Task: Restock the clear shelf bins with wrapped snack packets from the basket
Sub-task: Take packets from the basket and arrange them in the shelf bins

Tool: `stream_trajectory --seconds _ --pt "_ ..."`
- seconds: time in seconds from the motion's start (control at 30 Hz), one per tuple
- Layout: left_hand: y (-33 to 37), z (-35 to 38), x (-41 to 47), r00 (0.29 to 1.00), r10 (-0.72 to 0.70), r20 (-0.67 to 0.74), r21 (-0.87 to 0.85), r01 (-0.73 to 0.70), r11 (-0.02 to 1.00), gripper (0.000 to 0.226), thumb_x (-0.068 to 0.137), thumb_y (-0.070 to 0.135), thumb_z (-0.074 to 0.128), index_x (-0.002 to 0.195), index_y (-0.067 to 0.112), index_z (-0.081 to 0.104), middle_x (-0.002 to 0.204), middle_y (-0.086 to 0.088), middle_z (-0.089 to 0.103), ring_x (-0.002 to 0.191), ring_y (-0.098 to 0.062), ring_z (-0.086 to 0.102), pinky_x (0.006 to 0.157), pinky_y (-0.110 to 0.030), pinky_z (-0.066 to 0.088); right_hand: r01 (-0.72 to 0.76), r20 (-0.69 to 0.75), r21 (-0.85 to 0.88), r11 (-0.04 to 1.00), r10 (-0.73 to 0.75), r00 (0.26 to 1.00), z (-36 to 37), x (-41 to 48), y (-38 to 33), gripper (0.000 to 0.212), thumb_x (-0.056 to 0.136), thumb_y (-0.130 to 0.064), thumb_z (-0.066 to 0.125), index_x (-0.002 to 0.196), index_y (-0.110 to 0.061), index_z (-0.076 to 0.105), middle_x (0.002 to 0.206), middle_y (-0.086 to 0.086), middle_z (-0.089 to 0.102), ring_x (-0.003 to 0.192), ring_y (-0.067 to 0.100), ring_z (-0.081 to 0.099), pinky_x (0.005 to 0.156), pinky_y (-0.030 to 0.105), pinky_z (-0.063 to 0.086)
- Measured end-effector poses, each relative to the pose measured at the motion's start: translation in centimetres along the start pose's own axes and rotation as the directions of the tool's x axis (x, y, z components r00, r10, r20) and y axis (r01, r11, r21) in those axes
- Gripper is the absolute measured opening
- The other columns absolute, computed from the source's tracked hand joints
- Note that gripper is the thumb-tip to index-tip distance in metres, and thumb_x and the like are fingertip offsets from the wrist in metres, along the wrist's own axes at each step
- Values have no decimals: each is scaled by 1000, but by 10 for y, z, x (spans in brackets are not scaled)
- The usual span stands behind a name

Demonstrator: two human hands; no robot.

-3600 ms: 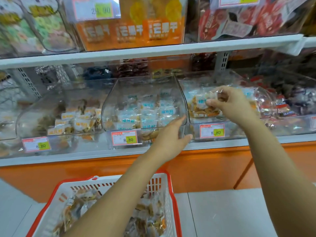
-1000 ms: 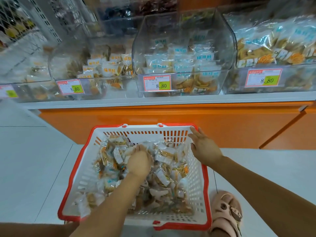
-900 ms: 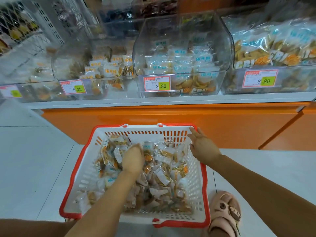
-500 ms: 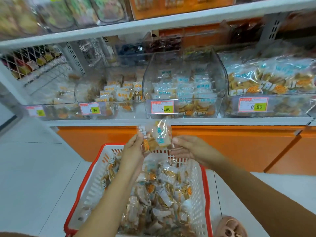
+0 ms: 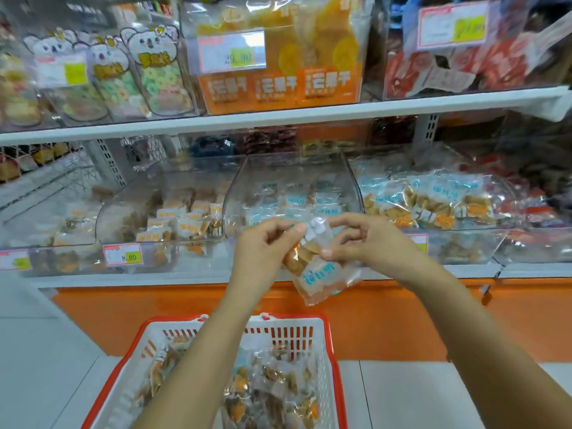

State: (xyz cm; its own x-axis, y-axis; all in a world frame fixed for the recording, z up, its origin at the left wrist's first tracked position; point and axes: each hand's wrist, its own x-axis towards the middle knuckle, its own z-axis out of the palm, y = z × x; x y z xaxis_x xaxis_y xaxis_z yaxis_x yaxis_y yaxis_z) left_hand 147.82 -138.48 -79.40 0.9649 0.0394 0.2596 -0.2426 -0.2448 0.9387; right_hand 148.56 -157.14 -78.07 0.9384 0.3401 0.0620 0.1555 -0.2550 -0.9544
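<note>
Both hands hold a small bunch of clear-wrapped snack packets with blue print, raised in front of the middle clear bin. My left hand pinches the bunch from the left. From the right, my right hand grips it with thumb and fingers. The white basket with a red rim stands on the floor below my arms, holding several more packets. Similar blue-labelled packets lie in the middle bin and in the right bin.
A left bin holds orange-labelled packets behind an 8.80 price tag. A white shelf board above carries hanging snack bags. The orange shelf base runs behind the basket. White floor tiles lie on both sides.
My left hand took packets out of the basket and lifted them; my right hand left the basket rim and joined the hold. Both hands rose to the level of the middle bin's front.
</note>
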Motion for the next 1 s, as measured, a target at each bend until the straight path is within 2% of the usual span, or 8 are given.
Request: stream_trajectory --seconds 0.1,0.23,0.33,0.43,0.6,0.77,0.9,1.0 --pt "23 21 15 996 67 53 71 -71 995 8 84 26 70 84 18 71 76 -2 70 64 -13 66 60 -37 57 20 60 -120 993 -13 998 -25 -4 -2 19 77 -21 78 69 -27 62 63 -6 61 66 10 62 66 20 46" --pt "28 50 38 988 153 25 -7 -152 988 24 90 34 63 113 30 63 103 15 67 94 -2 64 85 -28 54 54 -194 -138 989 -81 978 -68 -11 -1 4 77 -22 74 79 -19 72 80 2 73 76 11 70 69 20 52" --pt "19 68 42 983 151 102 87 -160 983 42 97 29 53 138 24 48 131 9 56 110 4 53 94 -11 43 48 -547 -188 981 -146 824 -107 -12 16 8 84 -20 71 80 -13 67 81 7 73 83 24 71 70 37 58" --pt "5 86 41 970 146 195 262 -195 945 56 97 26 52 149 27 29 153 7 32 138 -6 31 114 -25 26 -65 -689 -332 941 -195 698 -133 -13 31 27 88 -23 67 90 3 58 88 19 67 86 35 66 76 53 55" --pt "-6 106 40 915 178 362 454 -340 823 63 99 25 48 153 25 15 159 11 12 145 -5 9 109 -15 8 -174 -690 -344 923 -123 713 -146 -14 55 32 91 -19 64 119 -8 57 105 10 62 101 27 60 79 33 46" --pt "-3 124 42 794 267 546 510 -568 646 62 100 23 45 154 20 13 160 7 10 147 -6 1 112 -18 0 -261 -660 -295 919 2 752 -152 -14 63 48 91 -25 63 133 -6 49 122 13 57 112 28 55 88 40 45" --pt "1 139 52 738 244 629 529 -637 560 62 101 27 42 153 16 12 161 1 7 148 -13 -1 113 -22 -4 -374 -627 -327 868 97 773 -157 -13 52 32 91 -25 64 97 5 59 88 18 63 81 31 56 74 44 48" --pt "3 152 59 711 206 672 536 -659 527 62 101 32 41 153 15 12 161 -2 5 148 -17 -2 119 -31 -2 -535 -649 -386 751 192 737 -159 -10 42 38 91 -30 64 83 7 64 83 20 62 72 27 53 64 35 42"
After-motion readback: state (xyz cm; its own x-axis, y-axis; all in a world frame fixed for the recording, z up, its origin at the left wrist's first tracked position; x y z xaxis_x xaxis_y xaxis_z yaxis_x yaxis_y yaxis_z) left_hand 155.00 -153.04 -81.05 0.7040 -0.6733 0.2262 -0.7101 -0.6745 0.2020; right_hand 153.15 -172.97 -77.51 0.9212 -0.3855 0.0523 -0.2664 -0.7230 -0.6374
